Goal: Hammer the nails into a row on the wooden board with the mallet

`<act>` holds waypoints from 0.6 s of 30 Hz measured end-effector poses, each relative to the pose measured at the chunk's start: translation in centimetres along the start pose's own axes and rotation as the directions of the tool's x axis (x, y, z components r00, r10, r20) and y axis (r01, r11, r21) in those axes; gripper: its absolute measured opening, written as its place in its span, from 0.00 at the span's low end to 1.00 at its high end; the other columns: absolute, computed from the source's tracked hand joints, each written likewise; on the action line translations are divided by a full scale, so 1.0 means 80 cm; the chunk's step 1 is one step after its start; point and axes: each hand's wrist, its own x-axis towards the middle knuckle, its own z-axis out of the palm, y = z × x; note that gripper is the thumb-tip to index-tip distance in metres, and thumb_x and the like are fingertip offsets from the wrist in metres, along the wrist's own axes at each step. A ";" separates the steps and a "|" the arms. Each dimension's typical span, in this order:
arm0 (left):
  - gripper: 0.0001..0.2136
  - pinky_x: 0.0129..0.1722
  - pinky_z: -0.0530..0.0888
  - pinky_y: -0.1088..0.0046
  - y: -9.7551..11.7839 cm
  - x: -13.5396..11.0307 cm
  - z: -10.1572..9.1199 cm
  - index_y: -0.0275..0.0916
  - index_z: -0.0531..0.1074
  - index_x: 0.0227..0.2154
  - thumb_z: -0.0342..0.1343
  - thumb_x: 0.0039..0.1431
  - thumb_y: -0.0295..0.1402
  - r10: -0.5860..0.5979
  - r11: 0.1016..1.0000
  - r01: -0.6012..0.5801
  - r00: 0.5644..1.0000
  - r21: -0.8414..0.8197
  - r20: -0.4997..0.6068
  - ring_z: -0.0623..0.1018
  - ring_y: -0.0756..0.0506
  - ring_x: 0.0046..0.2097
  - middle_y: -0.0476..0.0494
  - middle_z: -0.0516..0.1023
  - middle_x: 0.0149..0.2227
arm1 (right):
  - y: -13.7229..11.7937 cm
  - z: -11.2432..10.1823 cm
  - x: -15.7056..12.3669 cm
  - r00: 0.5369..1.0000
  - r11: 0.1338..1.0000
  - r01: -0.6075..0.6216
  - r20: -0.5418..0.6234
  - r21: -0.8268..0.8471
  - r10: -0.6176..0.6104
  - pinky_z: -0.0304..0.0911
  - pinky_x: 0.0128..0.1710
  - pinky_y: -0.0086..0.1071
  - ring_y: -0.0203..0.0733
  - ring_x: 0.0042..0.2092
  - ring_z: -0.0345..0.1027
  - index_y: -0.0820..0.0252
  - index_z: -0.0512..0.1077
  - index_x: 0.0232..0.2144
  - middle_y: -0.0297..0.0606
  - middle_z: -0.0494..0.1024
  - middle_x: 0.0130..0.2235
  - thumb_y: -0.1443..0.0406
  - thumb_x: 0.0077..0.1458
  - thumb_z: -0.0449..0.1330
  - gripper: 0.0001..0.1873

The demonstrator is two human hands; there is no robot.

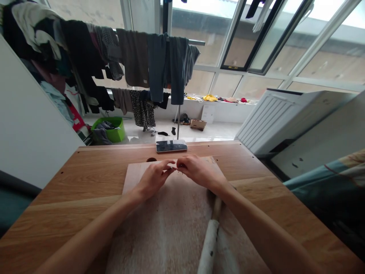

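Note:
My left hand and my right hand meet over the far part of a pale wooden board. Fingers of both are pinched together around something small and thin, too small to make out. Under my right forearm lies a tool that looks like a hammer, its handle wrapped in white and pointing toward me; the forearm covers its head end. Just behind the board, left of centre, a small dark brown round thing is partly visible.
The board lies on a wood-grain table. A phone rests at the table's far edge. Beyond are a drying rack with clothes, a green basket and a cardboard box. A white ridged appliance stands at right.

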 end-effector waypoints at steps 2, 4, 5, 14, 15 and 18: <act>0.14 0.32 0.79 0.72 0.013 -0.010 -0.009 0.41 0.73 0.53 0.54 0.68 0.37 -0.029 0.998 0.030 0.999 -0.057 0.024 0.85 0.44 0.31 0.42 0.86 0.44 | -0.002 -0.004 -0.007 0.999 0.998 0.017 -0.040 0.059 -0.015 0.62 0.38 0.29 0.39 0.37 0.74 0.62 0.81 0.35 0.40 0.83 0.36 0.71 0.63 0.61 0.07; 0.16 0.22 0.75 0.75 0.028 -0.023 -0.018 0.42 0.70 0.56 0.52 0.69 0.39 -0.060 0.989 0.072 0.994 -0.132 0.093 0.79 0.49 0.20 0.43 0.86 0.44 | -0.006 -0.006 -0.017 0.998 0.992 0.046 -0.049 0.119 -0.040 0.63 0.38 0.29 0.38 0.36 0.75 0.60 0.81 0.36 0.39 0.83 0.36 0.71 0.62 0.62 0.07; 0.17 0.19 0.72 0.77 0.034 -0.029 -0.022 0.42 0.69 0.57 0.51 0.69 0.40 -0.073 0.982 0.093 0.989 -0.164 0.129 0.76 0.51 0.17 0.42 0.86 0.45 | -0.009 -0.006 -0.022 0.997 0.987 0.065 -0.047 0.149 -0.059 0.65 0.38 0.29 0.37 0.36 0.75 0.60 0.80 0.37 0.38 0.82 0.37 0.70 0.63 0.62 0.06; 0.13 0.33 0.80 0.75 0.007 -0.117 -0.088 0.44 0.73 0.52 0.53 0.68 0.37 0.030 0.972 -0.027 0.999 0.234 -0.011 0.81 0.49 0.28 0.49 0.84 0.35 | 0.005 -0.028 -0.128 0.966 0.978 0.103 -0.251 0.181 -0.055 0.73 0.43 0.33 0.40 0.41 0.78 0.56 0.78 0.46 0.41 0.82 0.45 0.58 0.68 0.57 0.13; 0.12 0.37 0.80 0.74 0.002 -0.136 -0.097 0.44 0.74 0.51 0.53 0.68 0.36 0.099 0.950 -0.078 0.994 0.304 -0.055 0.83 0.48 0.33 0.49 0.84 0.37 | 0.020 -0.029 -0.149 0.951 0.989 0.034 -0.309 0.146 0.013 0.74 0.43 0.33 0.41 0.41 0.78 0.55 0.78 0.45 0.41 0.82 0.44 0.57 0.68 0.56 0.13; 0.11 0.47 0.79 0.75 0.002 -0.194 -0.113 0.46 0.75 0.50 0.54 0.68 0.33 0.252 0.879 -0.218 0.967 0.425 -0.026 0.83 0.48 0.45 0.49 0.84 0.44 | 0.074 -0.010 -0.215 0.859 0.974 -0.221 -0.465 0.042 0.215 0.77 0.41 0.39 0.47 0.38 0.80 0.54 0.78 0.43 0.42 0.84 0.44 0.51 0.66 0.55 0.17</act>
